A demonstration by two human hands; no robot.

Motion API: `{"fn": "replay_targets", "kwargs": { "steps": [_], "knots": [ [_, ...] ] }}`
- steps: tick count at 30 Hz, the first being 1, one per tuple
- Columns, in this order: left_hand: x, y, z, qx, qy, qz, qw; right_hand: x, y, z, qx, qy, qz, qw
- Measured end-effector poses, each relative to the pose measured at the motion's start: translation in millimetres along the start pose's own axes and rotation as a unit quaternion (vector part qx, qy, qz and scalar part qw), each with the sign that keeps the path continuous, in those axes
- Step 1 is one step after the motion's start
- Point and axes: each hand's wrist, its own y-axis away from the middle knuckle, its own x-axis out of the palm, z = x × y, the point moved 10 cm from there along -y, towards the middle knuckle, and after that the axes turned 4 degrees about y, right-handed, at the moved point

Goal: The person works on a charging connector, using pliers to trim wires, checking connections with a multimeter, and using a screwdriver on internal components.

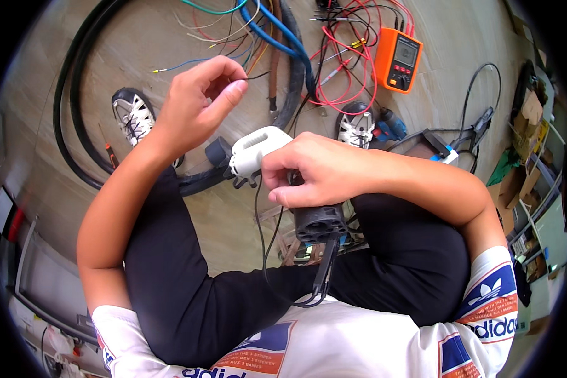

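My left hand [203, 101] is raised over the floor, thumb and forefinger pinched on a thin black wire [258, 76]. My right hand [318, 170] is closed around a charging connector between my knees. The connector's white looped handle [257, 150] sticks out left of the hand. Its black round head [321, 223], with several holes, shows below the fingers; the middle is hidden by my palm. A thin black lead [263, 246] hangs from it toward my lap. Above the left hand lies a bundle of loose coloured wires [233, 31] coming from a thick cable.
An orange meter [399, 60] lies at the far right beside tangled red and black test leads [343, 63]. A thick black cable [62, 113] loops at the left, near a screwdriver [111, 155]. A blue power drill [392, 124] sits by my right shoe [356, 129]. Shelving and cardboard [523, 145] line the right.
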Motion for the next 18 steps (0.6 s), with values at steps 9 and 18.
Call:
{"fn": "replay_targets", "kwargs": {
  "steps": [9,18],
  "knots": [
    [38.1,-5.1,2.7,-0.051,0.165,0.01,0.985,-18.6,18.2,-16.6,0.008,0.002,0.002,1.0],
    [74.7,2.3,-17.5,-0.077,0.252,0.015,0.965,-49.5,32.5,-23.4,0.027,-0.027,-0.107,0.994]
  ]
}}
